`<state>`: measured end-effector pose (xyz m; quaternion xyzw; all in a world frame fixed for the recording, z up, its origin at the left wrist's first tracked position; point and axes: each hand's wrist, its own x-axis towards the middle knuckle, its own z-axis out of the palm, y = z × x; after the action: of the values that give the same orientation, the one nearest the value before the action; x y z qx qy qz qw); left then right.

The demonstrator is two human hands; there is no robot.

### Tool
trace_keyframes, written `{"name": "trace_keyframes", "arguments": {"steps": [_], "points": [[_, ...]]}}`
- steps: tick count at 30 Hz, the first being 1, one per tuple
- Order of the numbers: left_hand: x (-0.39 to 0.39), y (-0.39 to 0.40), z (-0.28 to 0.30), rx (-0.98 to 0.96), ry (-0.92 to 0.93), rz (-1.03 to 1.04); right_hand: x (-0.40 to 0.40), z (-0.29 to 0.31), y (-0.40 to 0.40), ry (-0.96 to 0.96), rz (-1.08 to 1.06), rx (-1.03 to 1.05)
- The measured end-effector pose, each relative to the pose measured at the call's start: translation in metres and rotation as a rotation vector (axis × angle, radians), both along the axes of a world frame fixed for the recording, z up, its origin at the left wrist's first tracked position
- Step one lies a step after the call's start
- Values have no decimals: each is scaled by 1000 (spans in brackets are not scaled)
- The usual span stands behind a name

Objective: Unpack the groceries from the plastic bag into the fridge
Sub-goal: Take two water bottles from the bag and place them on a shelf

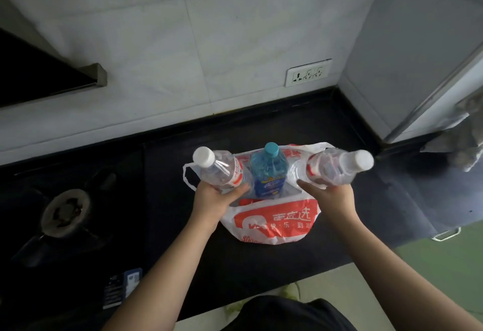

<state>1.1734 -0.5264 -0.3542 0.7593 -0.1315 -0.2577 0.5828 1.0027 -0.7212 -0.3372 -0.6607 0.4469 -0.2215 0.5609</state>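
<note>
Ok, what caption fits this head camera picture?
Each hand lifts a clear bottle, left hand, right hand; blue bottle stays in the bag.

- Plastic bag (274,222), near side: white characters on orange-red, partly legible "快·乐·到".
- Blue bottle (269,173), centre: label print too small to read.

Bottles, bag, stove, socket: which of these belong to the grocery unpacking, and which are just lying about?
Part of the job:
- plastic bag
- clear bottle in left hand
- clear bottle in right hand
- blue bottle, standing in the bag

Just there:
- gas burner
- wall socket
- range hood
- grey cloth
</note>
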Motion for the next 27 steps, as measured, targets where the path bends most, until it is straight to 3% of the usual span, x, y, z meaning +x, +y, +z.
{"name": "trace_keyframes", "arguments": {"steps": [7,11,17,21,27], "points": [[-10,33,48,-150,-53,-113,-20,35,13,-218,120,81],[-12,53,74,-244,22,-210,-25,49,31,-403,123,179],[-18,77,90,-343,223,-318,-26,70,64,-416,199,453],[-22,98,93,-354,290,-388,-27,80,84,-448,291,519],[-31,114,114,-427,346,-322,-34,100,107,-504,463,556]]}}
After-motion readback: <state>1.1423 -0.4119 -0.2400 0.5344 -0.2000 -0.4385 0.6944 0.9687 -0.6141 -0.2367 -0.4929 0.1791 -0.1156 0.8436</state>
